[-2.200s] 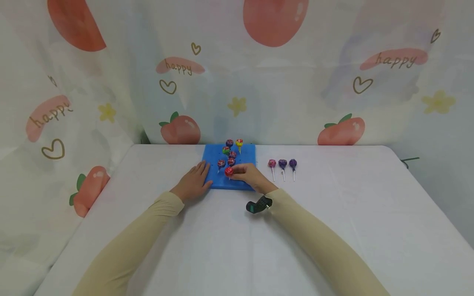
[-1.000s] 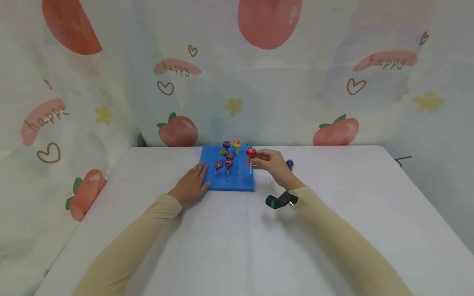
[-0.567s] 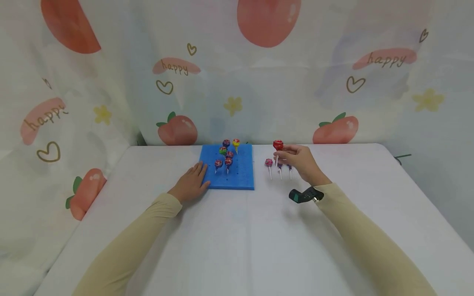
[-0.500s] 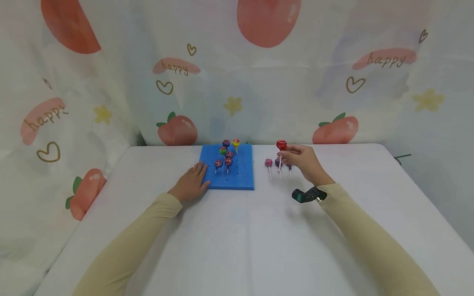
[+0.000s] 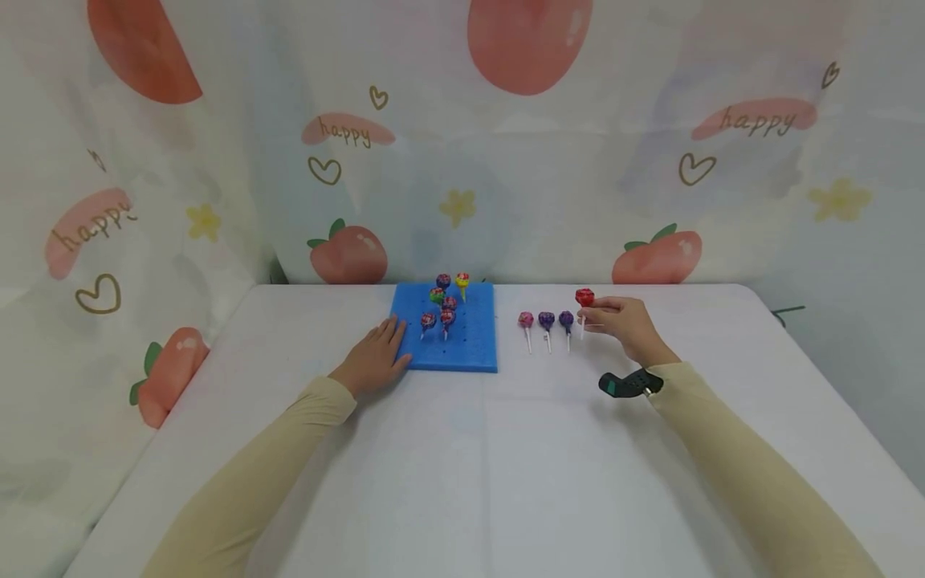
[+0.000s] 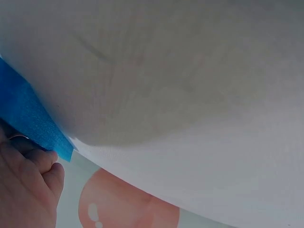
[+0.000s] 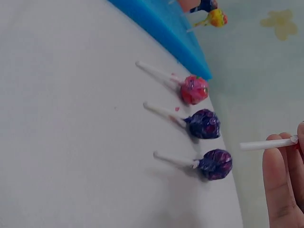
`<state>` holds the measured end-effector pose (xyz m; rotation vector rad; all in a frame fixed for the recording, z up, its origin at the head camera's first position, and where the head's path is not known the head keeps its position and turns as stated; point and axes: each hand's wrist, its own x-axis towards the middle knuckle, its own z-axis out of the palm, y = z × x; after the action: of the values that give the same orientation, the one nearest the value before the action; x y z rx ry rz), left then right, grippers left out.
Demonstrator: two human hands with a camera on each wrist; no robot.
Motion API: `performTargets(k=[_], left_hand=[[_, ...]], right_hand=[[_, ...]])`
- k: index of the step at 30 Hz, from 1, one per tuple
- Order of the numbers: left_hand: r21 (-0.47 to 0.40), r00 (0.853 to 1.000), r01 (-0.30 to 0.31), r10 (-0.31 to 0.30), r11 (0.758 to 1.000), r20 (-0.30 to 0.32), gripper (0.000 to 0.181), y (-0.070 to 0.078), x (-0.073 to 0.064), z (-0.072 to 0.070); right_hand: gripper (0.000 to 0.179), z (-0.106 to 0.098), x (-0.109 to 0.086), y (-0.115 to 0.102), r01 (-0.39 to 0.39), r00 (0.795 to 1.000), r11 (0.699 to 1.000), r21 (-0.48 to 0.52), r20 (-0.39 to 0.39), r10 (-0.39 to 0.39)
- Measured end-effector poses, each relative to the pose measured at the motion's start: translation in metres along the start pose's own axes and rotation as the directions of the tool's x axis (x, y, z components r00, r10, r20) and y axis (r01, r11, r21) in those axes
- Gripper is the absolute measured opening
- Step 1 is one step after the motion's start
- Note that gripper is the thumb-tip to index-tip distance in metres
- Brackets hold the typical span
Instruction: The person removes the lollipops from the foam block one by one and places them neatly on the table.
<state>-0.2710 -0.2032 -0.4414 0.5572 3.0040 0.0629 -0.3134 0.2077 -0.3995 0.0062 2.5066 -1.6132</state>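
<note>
My right hand (image 5: 625, 323) pinches a red lollipop (image 5: 584, 298) upright, its white stick (image 7: 266, 144) pointing down. Just left of it on the table lie a pink lollipop (image 5: 526, 319) and two purple lollipops, one in the middle (image 5: 546, 319) and one nearest the hand (image 5: 566, 319). My left hand (image 5: 372, 357) rests flat with its fingers on the left edge of a blue foam board (image 5: 473, 353). Several lollipops stand in the board, among them a yellow one (image 5: 462, 280) and a green one (image 5: 437, 295).
The white table (image 5: 433, 466) runs back to a curtain (image 5: 549, 201) printed with peaches and hearts. Small holes dot the foam board. A black wrist camera (image 5: 630, 384) hangs under the right wrist, low over the table.
My right hand has lifted the red lollipop out of the board's front and carried it rightward past the three lying lollipops, lowering it slightly at the end. My left hand has stayed on the board.
</note>
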Motion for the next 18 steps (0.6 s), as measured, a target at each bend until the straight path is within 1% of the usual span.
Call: performTargets(k=[3, 9, 13, 16, 18], left_hand=[[-0.005, 1.0, 0.004, -0.004, 1.0, 0.003, 0.068, 0.0, 0.0, 0.0], [-0.009, 1.0, 0.0, 0.0, 1.0, 0.0, 0.068, 0.0, 0.0, 0.001], [-0.017, 1.0, 0.0, 0.0, 1.0, 0.003, 0.068, 0.0, 0.0, 0.001], [-0.018, 1.0, 0.001, -0.001, 1.0, 0.004, 0.068, -0.001, 0.0, 0.001], [-0.016, 1.0, 0.004, -0.004, 1.0, 0.008, 0.068, -0.001, 0.0, 0.001]], right_hand=[[0.05, -0.003, 0.003, 0.007, -0.045, 0.999, 0.999, -0.019, -0.011, 0.045], [0.053, -0.006, 0.007, 0.017, -0.132, 0.991, 0.987, -0.096, -0.027, 0.13], [0.053, -0.008, 0.011, 0.022, -0.149, 0.989, 0.984, -0.096, -0.018, 0.148], [0.052, -0.008, 0.014, 0.026, -0.154, 0.988, 0.985, -0.072, 0.0, 0.154], [0.051, -0.009, 0.016, 0.028, -0.16, 0.987, 0.984, -0.083, 0.009, 0.161]])
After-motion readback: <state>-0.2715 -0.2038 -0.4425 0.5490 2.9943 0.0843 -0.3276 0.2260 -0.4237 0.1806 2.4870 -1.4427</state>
